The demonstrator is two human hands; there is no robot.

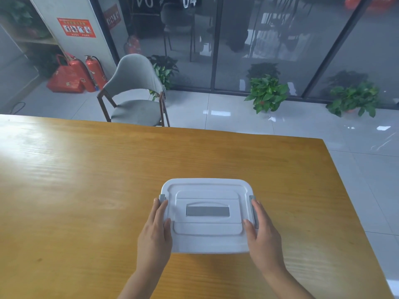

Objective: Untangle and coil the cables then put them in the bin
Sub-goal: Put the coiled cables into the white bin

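Bare wooden table [86, 180] surface lies left, right and beyond the lidded bin [207, 214]. Left hand [155, 236] and right hand [264, 238] flank its sides, blocking side access. A chair [133, 91] stands past the far edge.

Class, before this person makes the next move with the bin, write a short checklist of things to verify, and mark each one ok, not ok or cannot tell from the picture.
1. Bin rests flat on the table: ok.
2. Lid sits on the bin: ok.
3. Left hand at the left latch: ok.
4. Right hand at the right latch: ok.
5. Latches snapped shut: cannot tell.
6. Cables coiled inside: cannot tell, the lid hides them; none shows on the table.
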